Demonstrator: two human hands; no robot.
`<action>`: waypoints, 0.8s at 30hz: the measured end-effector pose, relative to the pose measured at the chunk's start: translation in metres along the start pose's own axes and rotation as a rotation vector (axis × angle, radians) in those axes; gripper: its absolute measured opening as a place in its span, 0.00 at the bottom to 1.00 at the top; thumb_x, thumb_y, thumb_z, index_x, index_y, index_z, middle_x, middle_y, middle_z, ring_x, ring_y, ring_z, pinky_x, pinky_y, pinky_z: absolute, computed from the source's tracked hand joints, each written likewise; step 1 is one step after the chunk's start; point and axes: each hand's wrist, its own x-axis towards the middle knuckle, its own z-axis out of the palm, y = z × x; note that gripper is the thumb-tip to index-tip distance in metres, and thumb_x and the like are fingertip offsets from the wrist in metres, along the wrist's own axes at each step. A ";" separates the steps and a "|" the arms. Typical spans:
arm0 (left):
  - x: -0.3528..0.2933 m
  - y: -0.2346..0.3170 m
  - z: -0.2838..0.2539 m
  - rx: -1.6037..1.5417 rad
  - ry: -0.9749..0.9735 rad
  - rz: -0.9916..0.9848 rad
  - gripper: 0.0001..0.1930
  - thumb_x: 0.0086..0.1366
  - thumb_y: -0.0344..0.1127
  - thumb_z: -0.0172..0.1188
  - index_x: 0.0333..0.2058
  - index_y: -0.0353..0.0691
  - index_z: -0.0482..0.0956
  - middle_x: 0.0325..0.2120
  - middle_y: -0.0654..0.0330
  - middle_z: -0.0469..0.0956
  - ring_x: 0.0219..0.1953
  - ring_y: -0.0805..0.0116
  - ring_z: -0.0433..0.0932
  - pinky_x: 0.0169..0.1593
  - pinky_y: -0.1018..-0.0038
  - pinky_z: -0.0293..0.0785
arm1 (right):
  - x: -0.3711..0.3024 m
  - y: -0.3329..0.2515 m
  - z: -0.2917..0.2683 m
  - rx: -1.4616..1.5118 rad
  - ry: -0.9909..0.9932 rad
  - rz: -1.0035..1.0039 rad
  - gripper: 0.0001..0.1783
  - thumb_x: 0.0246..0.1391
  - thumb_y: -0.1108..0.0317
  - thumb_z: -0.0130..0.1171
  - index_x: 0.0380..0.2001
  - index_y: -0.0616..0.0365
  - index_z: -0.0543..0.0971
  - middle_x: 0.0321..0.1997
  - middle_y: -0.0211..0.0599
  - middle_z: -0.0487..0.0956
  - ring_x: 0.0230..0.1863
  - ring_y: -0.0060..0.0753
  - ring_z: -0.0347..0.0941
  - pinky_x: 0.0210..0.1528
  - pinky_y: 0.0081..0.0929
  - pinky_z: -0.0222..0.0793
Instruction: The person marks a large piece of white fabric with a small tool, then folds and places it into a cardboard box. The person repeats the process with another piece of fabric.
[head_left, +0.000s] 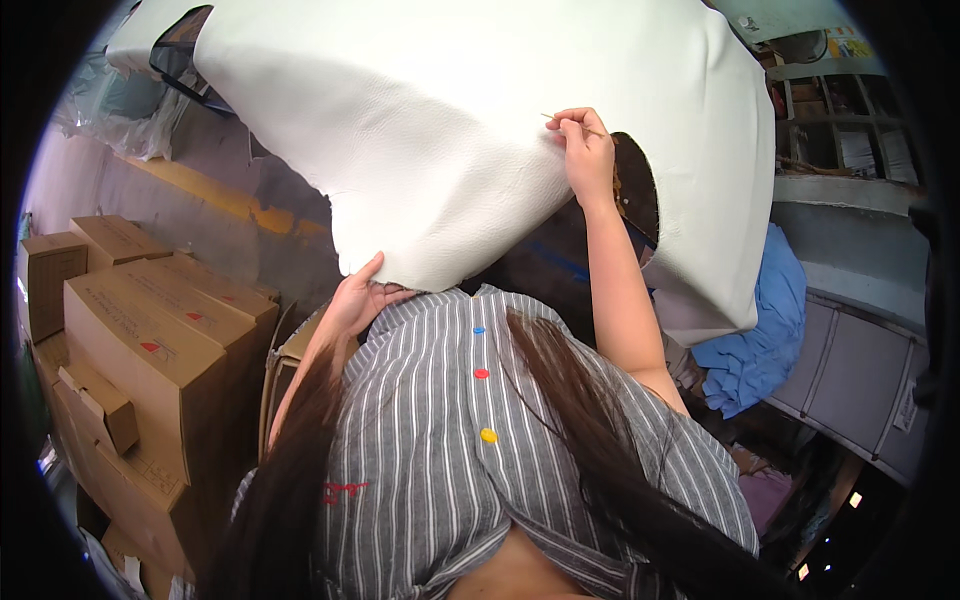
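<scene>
A large sheet of white grained leather point(400, 140) spreads across the upper part of the view and droops toward me with an irregular edge. My left hand point(362, 298) is at its near lower corner, thumb to the side and fingers curled under the edge, gripping it. Above the sheet, my right hand point(588, 150) is closed in a pinch around a thin yellowish stick point(548, 116). The stick's tip points left, close to the leather. Its exact kind is too small to make out. A dark gap in the sheet point(634, 185) lies just right of my right wrist.
Brown cardboard boxes point(150, 330) are stacked at the left. Blue cloth point(765, 325) hangs at the right below the leather, beside a grey panelled cabinet point(850, 370). Shelves with compartments point(840, 110) stand at the far right. Clear plastic wrapping point(115, 100) lies at the far left.
</scene>
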 end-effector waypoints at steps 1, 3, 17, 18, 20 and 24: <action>-0.005 0.004 0.004 0.008 0.005 -0.010 0.30 0.78 0.46 0.40 0.65 0.25 0.54 0.58 0.37 0.69 0.59 0.45 0.72 0.62 0.52 0.71 | -0.001 0.001 0.005 -0.102 0.004 -0.009 0.09 0.60 0.69 0.50 0.34 0.62 0.78 0.38 0.41 0.83 0.42 0.29 0.80 0.44 0.29 0.76; -0.007 0.005 0.005 0.014 0.008 -0.009 0.30 0.77 0.47 0.40 0.64 0.24 0.55 0.57 0.37 0.70 0.58 0.47 0.73 0.64 0.53 0.69 | -0.009 -0.004 0.013 -0.174 0.002 0.004 0.09 0.59 0.68 0.50 0.33 0.62 0.78 0.38 0.41 0.83 0.40 0.30 0.81 0.44 0.30 0.75; 0.001 -0.004 -0.007 -0.162 -0.068 -0.035 0.27 0.76 0.45 0.45 0.63 0.28 0.61 0.55 0.45 0.74 0.55 0.52 0.77 0.61 0.59 0.70 | -0.155 -0.018 0.095 -0.414 -0.290 -0.319 0.04 0.49 0.69 0.57 0.26 0.56 0.78 0.32 0.36 0.78 0.41 0.43 0.73 0.46 0.40 0.66; 0.003 -0.006 -0.009 -0.178 -0.075 -0.025 0.27 0.76 0.45 0.46 0.63 0.29 0.61 0.55 0.45 0.74 0.54 0.52 0.77 0.61 0.59 0.71 | -0.163 -0.013 0.101 -0.383 -0.356 -0.346 0.03 0.48 0.69 0.57 0.26 0.55 0.78 0.29 0.35 0.78 0.40 0.42 0.73 0.46 0.40 0.66; 0.007 -0.009 -0.017 -0.183 -0.082 -0.034 0.27 0.75 0.46 0.47 0.63 0.29 0.61 0.55 0.46 0.74 0.55 0.53 0.77 0.61 0.59 0.70 | -0.177 -0.013 0.109 -0.321 -0.506 -0.318 0.03 0.49 0.70 0.57 0.26 0.56 0.78 0.29 0.34 0.79 0.38 0.37 0.75 0.43 0.36 0.68; 0.018 -0.016 -0.030 -0.131 -0.077 -0.049 0.27 0.75 0.46 0.49 0.62 0.29 0.63 0.54 0.46 0.75 0.55 0.53 0.77 0.62 0.59 0.70 | -0.174 -0.005 0.114 0.173 -0.793 0.165 0.03 0.52 0.74 0.55 0.28 0.59 0.78 0.30 0.33 0.81 0.34 0.25 0.76 0.40 0.25 0.70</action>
